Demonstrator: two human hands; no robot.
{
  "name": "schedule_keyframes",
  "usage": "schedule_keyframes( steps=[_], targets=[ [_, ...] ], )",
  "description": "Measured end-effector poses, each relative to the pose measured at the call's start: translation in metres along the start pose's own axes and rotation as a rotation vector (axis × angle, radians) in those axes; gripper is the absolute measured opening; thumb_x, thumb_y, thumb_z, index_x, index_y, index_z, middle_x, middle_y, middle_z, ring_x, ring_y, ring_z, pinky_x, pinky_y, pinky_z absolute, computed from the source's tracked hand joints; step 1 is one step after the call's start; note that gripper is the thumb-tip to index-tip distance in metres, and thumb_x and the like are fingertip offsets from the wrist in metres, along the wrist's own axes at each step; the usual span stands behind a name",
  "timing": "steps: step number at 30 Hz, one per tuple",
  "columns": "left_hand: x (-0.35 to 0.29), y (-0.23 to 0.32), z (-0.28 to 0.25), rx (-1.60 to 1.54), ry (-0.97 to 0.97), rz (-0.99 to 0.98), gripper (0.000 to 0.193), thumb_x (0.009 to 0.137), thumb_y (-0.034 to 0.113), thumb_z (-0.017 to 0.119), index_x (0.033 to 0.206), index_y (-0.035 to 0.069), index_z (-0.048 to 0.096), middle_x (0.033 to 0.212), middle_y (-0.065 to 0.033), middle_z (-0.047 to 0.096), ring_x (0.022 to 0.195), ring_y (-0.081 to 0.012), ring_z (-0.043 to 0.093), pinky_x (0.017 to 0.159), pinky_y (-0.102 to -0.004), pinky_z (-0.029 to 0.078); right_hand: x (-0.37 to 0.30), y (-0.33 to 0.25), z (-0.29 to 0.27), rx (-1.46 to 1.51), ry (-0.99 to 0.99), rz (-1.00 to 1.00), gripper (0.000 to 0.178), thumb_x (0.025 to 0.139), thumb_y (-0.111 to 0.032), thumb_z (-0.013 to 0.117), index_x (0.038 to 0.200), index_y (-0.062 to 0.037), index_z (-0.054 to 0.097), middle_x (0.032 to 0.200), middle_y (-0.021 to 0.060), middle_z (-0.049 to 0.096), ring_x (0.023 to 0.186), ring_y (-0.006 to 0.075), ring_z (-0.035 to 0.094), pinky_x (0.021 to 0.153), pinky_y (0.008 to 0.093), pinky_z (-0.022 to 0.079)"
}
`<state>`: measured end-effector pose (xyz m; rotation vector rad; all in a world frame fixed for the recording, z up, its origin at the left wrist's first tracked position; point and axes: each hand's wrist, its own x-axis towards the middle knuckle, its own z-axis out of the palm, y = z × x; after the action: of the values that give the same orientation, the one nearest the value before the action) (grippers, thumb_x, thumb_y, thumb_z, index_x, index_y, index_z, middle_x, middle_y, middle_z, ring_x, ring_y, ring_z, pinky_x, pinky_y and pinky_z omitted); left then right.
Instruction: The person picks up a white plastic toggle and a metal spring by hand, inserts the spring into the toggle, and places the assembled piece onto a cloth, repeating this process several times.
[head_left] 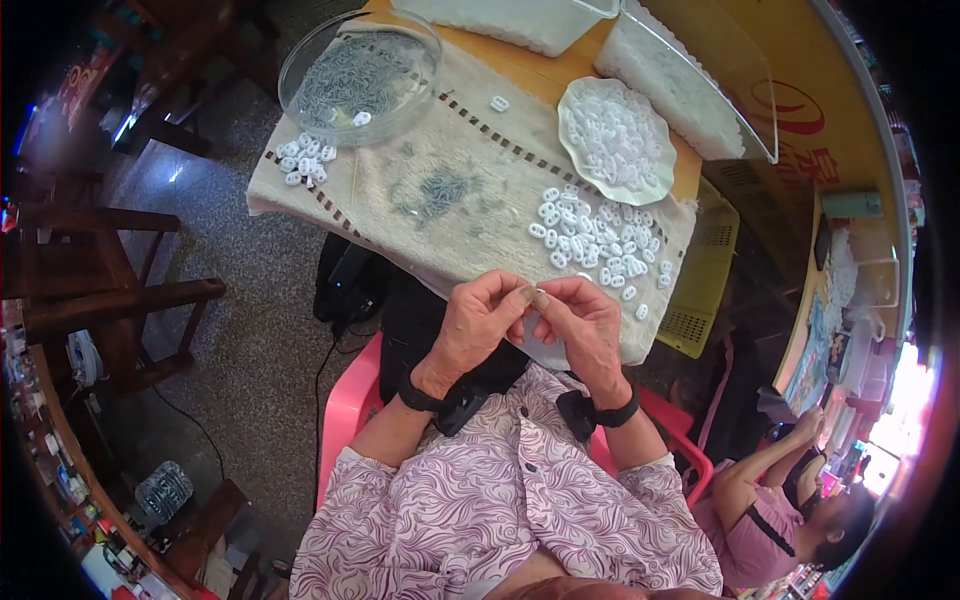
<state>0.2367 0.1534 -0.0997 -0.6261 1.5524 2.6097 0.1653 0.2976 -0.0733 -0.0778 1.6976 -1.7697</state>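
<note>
My left hand (478, 325) and my right hand (583, 325) meet at the near edge of the cloth-covered table, thumbs and forefingers pinched together. Between the fingertips a bit of a small white plastic piece (540, 291) shows; the rest is hidden by my fingers. Just beyond my right hand spreads a loose pile of white oval plastic pieces with two holes (575, 232). Farther off, past my left hand, a heap of small grey metal pins or springs (440, 192) lies on the cloth; they are too small to tell which.
A clear round dish (428, 105) of grey metal parts stands far left, beside a small group of white pieces (305, 158). A scalloped white plate (665, 190) holds more white pieces. Clear bins (760, 120) line the back. A yellow crate (690, 310) and another person (760, 515) are at right.
</note>
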Motion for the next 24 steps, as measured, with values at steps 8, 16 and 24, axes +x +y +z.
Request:
schedule_keyframes(
  steps=[8,16,24],
  targets=[
    [0.011,0.009,-0.008,0.171,-0.046,0.278,0.011,0.088,0.005,0.065,0.096,-0.001,0.065,0.082,-0.0025,0.063,0.067,-0.0064,0.059,0.059,-0.0200,0.049,0.016,-0.006,-0.006,0.289,-0.071,0.161,0.013,0.087,-0.001,0.063,0.098,0.0030,0.058,0.076,0.0074,0.065,0.052,0.0084,0.058,0.044,0.0176,0.044],
    [0.012,0.006,-0.006,0.187,0.056,0.211,0.009,0.089,0.008,0.064,0.088,0.000,0.062,0.072,-0.0009,0.062,0.058,-0.0050,0.057,0.051,-0.0199,0.047,0.014,-0.009,0.000,0.213,-0.110,0.101,0.015,0.091,-0.006,0.062,0.103,0.0024,0.060,0.079,0.0063,0.065,0.060,0.0075,0.059,0.051,0.0186,0.047],
    [0.007,0.015,0.002,0.134,0.103,0.153,0.012,0.093,0.010,0.060,0.090,-0.002,0.060,0.069,0.0001,0.060,0.055,-0.0031,0.053,0.048,-0.0201,0.044,0.014,-0.003,0.005,0.049,-0.043,-0.008,0.015,0.089,-0.007,0.064,0.102,0.0014,0.060,0.078,0.0038,0.065,0.062,0.0066,0.060,0.053,0.0182,0.047]
  ],
)
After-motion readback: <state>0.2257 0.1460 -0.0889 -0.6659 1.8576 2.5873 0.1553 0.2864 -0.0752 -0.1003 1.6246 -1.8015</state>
